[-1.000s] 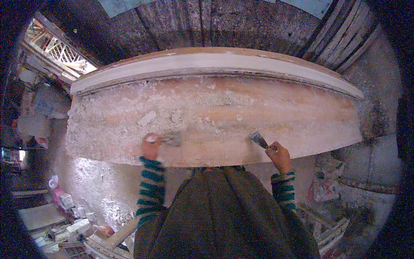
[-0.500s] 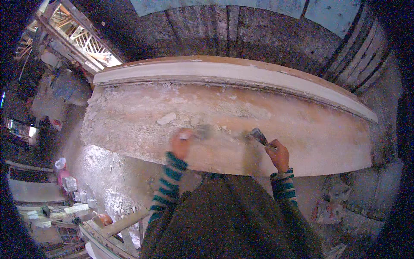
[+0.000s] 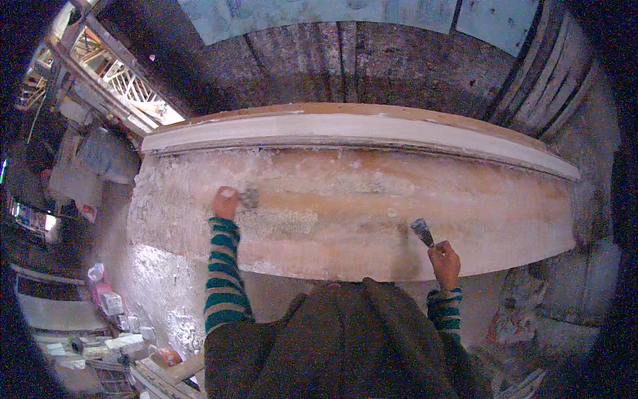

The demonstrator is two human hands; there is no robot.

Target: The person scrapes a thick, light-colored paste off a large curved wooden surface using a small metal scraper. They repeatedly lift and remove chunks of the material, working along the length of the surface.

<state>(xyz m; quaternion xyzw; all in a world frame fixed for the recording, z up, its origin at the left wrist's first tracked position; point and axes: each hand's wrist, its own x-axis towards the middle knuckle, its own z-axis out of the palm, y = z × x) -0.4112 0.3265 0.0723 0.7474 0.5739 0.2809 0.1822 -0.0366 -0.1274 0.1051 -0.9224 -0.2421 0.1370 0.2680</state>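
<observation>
Since half a second ago the left hand (image 3: 226, 201) has slid out to the left along the board (image 3: 359, 219), the striped sleeve (image 3: 223, 279) now stretched nearly straight, while the right hand (image 3: 445, 263) has dropped a little toward the board's near edge. In the head view, the left hand is closed around the handle of a small scraper (image 3: 250, 197), whose blade lies flat against the board's surface just to the right of the knuckles; the tool is blurred, so its exact shape is hard to tell. The right hand is clenched on the handle of a putty knife (image 3: 421, 231), its grey blade tilted up and to the left, with the tip resting on or just above the board near the front edge. The board is long and wide, lies across in front of the person, and is coated in patchy pale filler over orange-brown wood, rougher and whiter toward its left end. Along its far side runs a pale raised rail (image 3: 359, 130). Behind that stands a dark plank wall (image 3: 372, 60). Below the board, at lower left, small boxes and scraps (image 3: 113, 312) lie on the dusty floor (image 3: 159, 279).
</observation>
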